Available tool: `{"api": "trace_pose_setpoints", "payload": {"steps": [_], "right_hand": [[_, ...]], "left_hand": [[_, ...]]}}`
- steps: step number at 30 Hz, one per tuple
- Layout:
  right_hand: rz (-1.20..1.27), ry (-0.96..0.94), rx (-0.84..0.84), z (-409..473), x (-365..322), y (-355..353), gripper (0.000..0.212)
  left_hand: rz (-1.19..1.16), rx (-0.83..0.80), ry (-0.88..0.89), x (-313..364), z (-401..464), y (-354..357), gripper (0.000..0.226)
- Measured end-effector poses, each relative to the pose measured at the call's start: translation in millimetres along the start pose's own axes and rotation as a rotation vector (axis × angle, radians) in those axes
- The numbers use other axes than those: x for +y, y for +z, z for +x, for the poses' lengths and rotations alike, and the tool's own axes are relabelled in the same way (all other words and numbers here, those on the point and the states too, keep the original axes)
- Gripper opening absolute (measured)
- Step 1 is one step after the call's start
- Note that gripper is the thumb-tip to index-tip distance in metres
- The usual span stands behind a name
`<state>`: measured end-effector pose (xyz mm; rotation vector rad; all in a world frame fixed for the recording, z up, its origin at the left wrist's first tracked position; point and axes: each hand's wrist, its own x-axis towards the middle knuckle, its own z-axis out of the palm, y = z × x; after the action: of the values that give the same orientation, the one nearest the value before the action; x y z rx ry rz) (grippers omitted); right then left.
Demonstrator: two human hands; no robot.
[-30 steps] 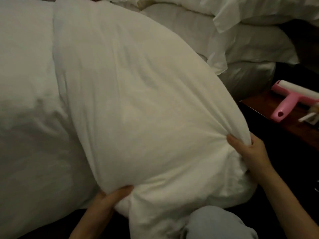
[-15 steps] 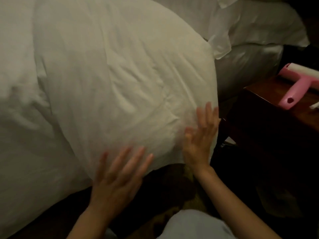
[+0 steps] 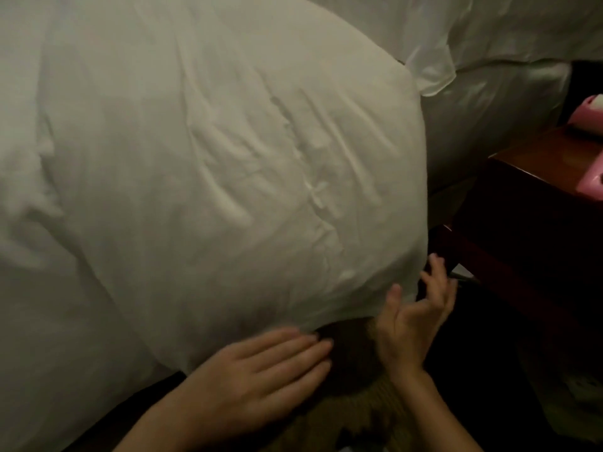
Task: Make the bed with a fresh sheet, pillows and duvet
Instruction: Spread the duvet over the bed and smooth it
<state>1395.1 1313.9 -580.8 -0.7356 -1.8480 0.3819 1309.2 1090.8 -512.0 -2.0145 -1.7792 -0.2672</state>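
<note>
In the head view, we are at the pillow step: a big white pillow (image 3: 228,177) lies on the white bedding (image 3: 39,321), its near end bulging out over the side of the bed towards us. Our left hand (image 3: 257,370) is spread flat, palm down, at the pillow's lower edge, gripping nothing. Our right hand (image 3: 414,318) is open too, fingers loosely curled at the pillow's lower right corner, touching or just beside the cloth; we cannot tell which. Neither hand holds the pillow.

We judge this to be patting and squaring the pillow into place. Next we would need to push it further onto the bed, or take its corners and shift it up to the other pillows (image 3: 489,53) stacked at the upper right.

Room is tight on the right. A dark wooden nightstand (image 3: 528,197) stands just beside the pillow's corner, with something pink (image 3: 587,119) on top, cut by the frame edge. Our right hand sits in the narrow gap between pillow and nightstand, so a wide swing there could knock the wood. To the left there is open bedding.
</note>
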Motion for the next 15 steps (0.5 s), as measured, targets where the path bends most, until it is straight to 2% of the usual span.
{"api": "trace_pose_setpoints", "payload": {"steps": [1,2,3,4,5,6,7,8,9,10,11,12,13,14,15], "right_hand": [[-0.002,0.069,-0.04,7.4,-0.1,8.4,0.048],[-0.013,0.184,-0.173,10.2,6.8,19.7,0.058],[-0.047,0.325,-0.404,11.0,14.2,29.5,0.065],[-0.114,0.434,-0.682,4.1,26.9,35.8,0.068],[-0.236,0.5,-0.962,-1.6,34.6,40.1,0.069],[-0.367,0.495,-1.165,-6.7,36.2,38.3,0.067],[-0.47,0.391,-1.297,-9.3,34.2,33.4,0.064],[-0.508,0.247,-1.352,-5.8,24.6,26.1,0.059],[-0.537,0.174,-1.397,5.0,6.2,19.3,0.054],[-0.549,0.155,-1.338,19.2,-16.1,10.9,0.047],[-0.519,0.194,-1.208,37.3,-38.9,2.1,0.04],[-0.473,0.179,-1.05,59.6,-62.5,-7.4,0.035],[-0.406,0.148,-0.878,85.5,-88.0,-19.4,0.031],[-0.313,0.122,-0.688,110.9,-108.9,-25.4,0.029],[-0.2,0.077,-0.499,137.3,-127.5,-28.4,0.026]], "left_hand": [[0.076,0.025,-0.03,-7.5,2.9,-2.8,0.037],[0.153,-0.024,-0.095,-17.5,-1.9,1.4,0.042],[0.23,-0.132,-0.156,-26.9,-7.1,10.0,0.046],[0.252,-0.305,-0.308,-25.1,-20.4,26.5,0.046],[0.193,-0.488,-0.52,-23.4,-36.9,34.2,0.039],[0.029,-0.507,-0.714,-13.7,-57.4,41.1,0.032],[-0.115,-0.464,-0.794,-11.1,-68.7,46.0,0.033],[-0.098,-0.441,-0.595,-17.3,-69.4,40.7,0.04],[-0.12,-0.541,-0.383,-22.9,-61.1,23.9,0.042],[-0.025,-0.5,-0.272,-24.2,-43.1,-5.7,0.037],[-0.072,-0.418,-0.305,-32.1,-21.0,-31.2,0.025],[-0.22,-0.209,-0.446,-37.8,-7.3,-60.7,0.019],[-0.244,0.082,-0.523,-48.1,5.7,-90.4,0.016],[-0.15,0.363,-0.595,-63.7,9.5,-104.8,0.011],[-0.054,0.557,-0.735,-85.4,17.2,-123.3,0.015]]}}
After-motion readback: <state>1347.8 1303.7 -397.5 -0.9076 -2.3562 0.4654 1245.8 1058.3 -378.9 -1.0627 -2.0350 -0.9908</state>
